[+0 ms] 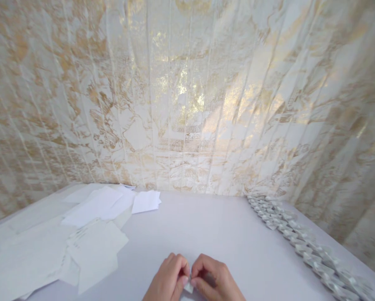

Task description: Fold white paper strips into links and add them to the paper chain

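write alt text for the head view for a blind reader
A left hand and right hand pinch a small paper piece over a pale table. Loose paper sheets lie to the left, rows of folded pieces to the right, and a gold-patterned curtain hangs behind.

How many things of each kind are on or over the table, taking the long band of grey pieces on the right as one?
Hands: 2 (left hand, right hand)
Small pale piece between them: 1
Band of grey pieces: 1
Total counted: 4
Loose papers at left overlap too much to count.
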### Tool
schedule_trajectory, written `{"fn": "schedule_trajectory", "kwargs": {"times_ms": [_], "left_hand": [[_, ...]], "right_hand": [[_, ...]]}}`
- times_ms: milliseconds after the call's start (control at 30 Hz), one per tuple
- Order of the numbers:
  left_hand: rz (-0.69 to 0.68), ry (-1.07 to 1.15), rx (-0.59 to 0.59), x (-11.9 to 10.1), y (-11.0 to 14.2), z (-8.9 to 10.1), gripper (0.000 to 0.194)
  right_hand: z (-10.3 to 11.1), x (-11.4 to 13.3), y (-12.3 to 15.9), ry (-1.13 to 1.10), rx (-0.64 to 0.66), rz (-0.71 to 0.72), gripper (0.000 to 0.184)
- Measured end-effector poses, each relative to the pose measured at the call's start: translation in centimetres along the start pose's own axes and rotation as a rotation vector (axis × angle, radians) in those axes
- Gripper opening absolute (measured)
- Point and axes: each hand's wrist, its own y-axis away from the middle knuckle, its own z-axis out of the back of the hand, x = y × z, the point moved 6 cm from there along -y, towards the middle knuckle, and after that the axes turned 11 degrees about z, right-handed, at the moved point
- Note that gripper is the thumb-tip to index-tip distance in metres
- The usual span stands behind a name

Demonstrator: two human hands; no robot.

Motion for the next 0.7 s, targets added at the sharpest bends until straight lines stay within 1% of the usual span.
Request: {"fn": "schedule_trajectory", "kwargs": {"times_ms": [67,233,400,467,567,633,700], "left_hand": [[-0.003,0.007,0.004,-0.2,0.1,0.0,0.018],[0.009,0.05,0.024,-0.2,0.1,-0.1,0.017],[0.032,0.158,0.063,-0.2,0.1,-0.3,0.006],[0.026,0.193,0.091,-0.6,0.2,-0.4,0.006],[0.053,0.23,0.108,-1.1,0.3,-0.2,0.007],[0.083,0.274,0.086,-1.4,0.4,0.1,0.007],[0.112,0.337,0.056,-1.6,0.4,0.4,0.011]], "right_hand": [[-0.2,0.1,0.1,-0.032,0.028,0.001,0.004],[-0.6,0.5,0.1,-0.185,0.116,-0.037,0.019],[-0.9,0.7,0.0,-0.348,0.041,0.058,0.038],[-0.8,1.1,0.1,-0.371,0.029,0.073,0.042],[-0.6,1.8,0.3,-0.384,0.023,0.057,0.046],[-0.4,2.1,0.4,-0.387,0.01,0.036,0.046],[-0.3,2.2,0.4,-0.387,-0.002,0.026,0.044]]}}
